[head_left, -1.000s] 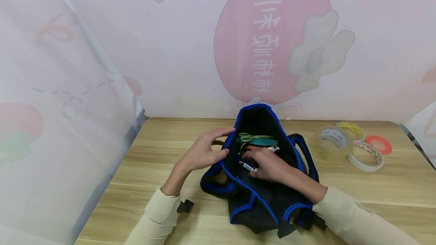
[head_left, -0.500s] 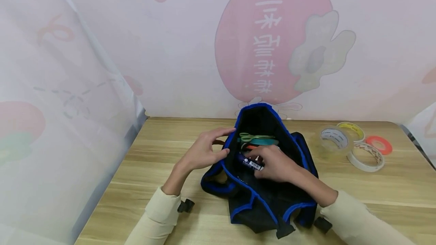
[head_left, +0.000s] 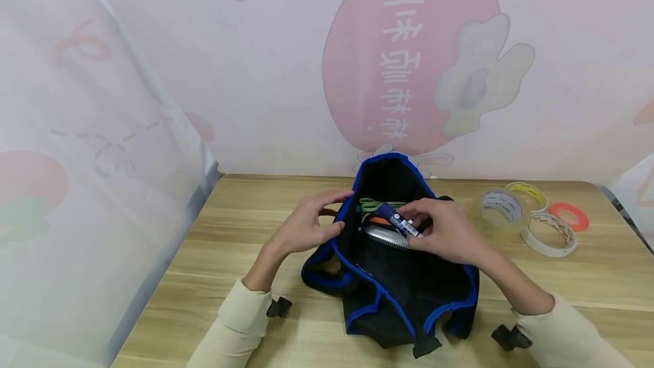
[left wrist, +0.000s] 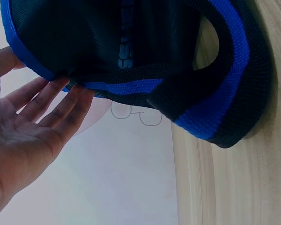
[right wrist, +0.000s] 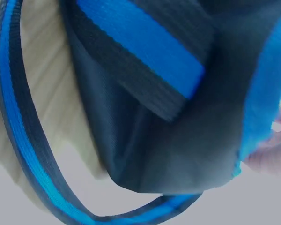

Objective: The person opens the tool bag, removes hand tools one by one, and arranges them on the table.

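Observation:
A black tote bag with blue trim [head_left: 403, 277] lies open on the wooden table. My left hand [head_left: 309, 223] holds its left rim, the thumb at the inner edge; in the left wrist view the other fingers [left wrist: 61, 110] lie nearly straight along the outside. Over the bag's mouth, my right hand [head_left: 444, 229] pinches a dark blue tube with a white barcode label [head_left: 393, 217]. Beneath it in the bag are green-handled scissors [head_left: 369, 204], something orange, and a silver item with a ridged edge [head_left: 385, 237]. In the right wrist view only part of my right hand [right wrist: 271, 150] shows beyond the rim.
Several tape rolls sit right of the bag: a wide clear roll [head_left: 503, 209], a yellow-cored roll [head_left: 528, 195], a white roll [head_left: 549, 236] and a red roll [head_left: 568, 217]. A bag handle [left wrist: 225, 93] loops out on the left side, another handle [right wrist: 33, 154] on the right.
The right hand has lifted the dark blue tube from inside the bag, up and to the right, uncovering the silver item. The left hand stays at the rim.

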`<action>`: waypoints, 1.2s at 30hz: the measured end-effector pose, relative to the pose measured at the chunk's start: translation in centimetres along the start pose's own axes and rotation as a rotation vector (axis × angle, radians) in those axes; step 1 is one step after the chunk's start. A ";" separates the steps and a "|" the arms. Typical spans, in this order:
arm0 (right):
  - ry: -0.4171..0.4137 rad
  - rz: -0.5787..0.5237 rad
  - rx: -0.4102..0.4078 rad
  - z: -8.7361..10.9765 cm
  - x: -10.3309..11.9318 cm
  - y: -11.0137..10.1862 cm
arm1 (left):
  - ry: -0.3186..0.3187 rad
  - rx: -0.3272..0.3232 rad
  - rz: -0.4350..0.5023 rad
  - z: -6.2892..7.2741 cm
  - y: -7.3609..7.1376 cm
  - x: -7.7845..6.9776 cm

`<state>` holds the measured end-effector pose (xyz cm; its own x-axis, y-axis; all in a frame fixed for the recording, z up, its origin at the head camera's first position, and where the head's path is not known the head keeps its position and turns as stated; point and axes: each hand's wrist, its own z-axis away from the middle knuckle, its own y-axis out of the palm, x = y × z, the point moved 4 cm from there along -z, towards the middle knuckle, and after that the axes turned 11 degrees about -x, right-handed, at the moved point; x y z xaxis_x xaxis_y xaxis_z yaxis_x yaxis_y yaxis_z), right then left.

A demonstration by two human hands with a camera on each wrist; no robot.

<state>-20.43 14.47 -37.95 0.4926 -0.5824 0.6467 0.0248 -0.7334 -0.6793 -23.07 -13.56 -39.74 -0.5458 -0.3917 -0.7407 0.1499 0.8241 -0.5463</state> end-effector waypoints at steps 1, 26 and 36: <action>0.006 -0.005 -0.005 0.1 0.0 -0.4 | -0.001 0.001 0.002 0.0 0.0 0.0; 0.175 -0.067 -0.218 4.8 -3.8 -7.4 | -0.010 0.001 0.000 0.0 0.0 0.1; 0.247 0.019 -0.270 6.9 -6.2 -8.9 | -0.007 -0.004 0.001 0.0 0.0 0.2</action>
<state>-17.75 26.99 -38.33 0.2651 -0.6400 0.7212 -0.2293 -0.7684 -0.5975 -23.15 -13.68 -39.89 -0.5402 -0.3935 -0.7439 0.1475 0.8260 -0.5440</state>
